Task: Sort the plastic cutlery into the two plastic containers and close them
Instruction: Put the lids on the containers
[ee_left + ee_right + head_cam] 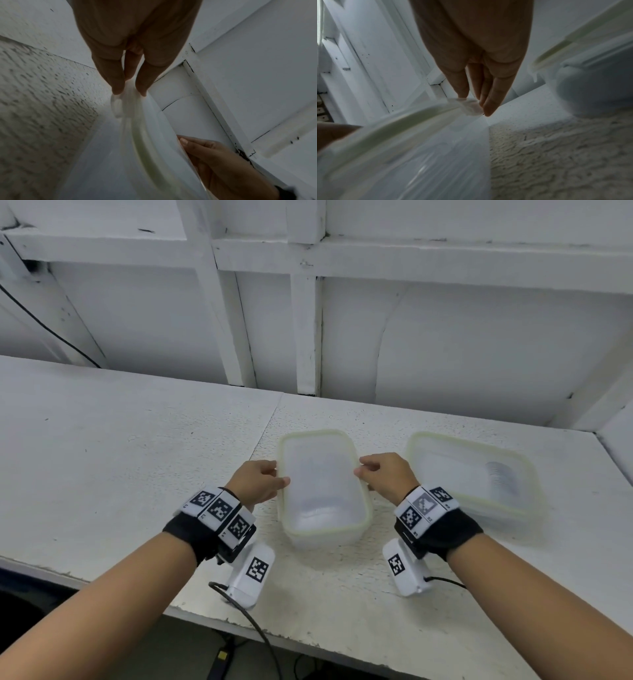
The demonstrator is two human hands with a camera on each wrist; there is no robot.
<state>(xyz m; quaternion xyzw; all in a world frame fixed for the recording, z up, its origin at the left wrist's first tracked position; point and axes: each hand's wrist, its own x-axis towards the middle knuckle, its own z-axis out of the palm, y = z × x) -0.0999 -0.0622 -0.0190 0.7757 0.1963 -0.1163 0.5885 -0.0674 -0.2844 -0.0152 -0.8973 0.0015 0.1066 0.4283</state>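
A white, rough-textured tabletop (pixel 137 440) with chipped paint along its near edge stands against a white panelled wall (pixel 445 337) framed with painted battens. A black cable (pixel 41 320) runs down the wall at the left.

Two translucent plastic containers sit on it, each with a pale green-rimmed lid. The near container (pixel 323 491) lies between two hands: the left hand (pixel 257 481) pinches a lid tab at its left edge, the right hand (pixel 385 474) pinches the tab at its right edge. The second container (pixel 476 474) rests just right of it, lid on, with stacked white cutlery (pixel 501 481) dimly visible inside.
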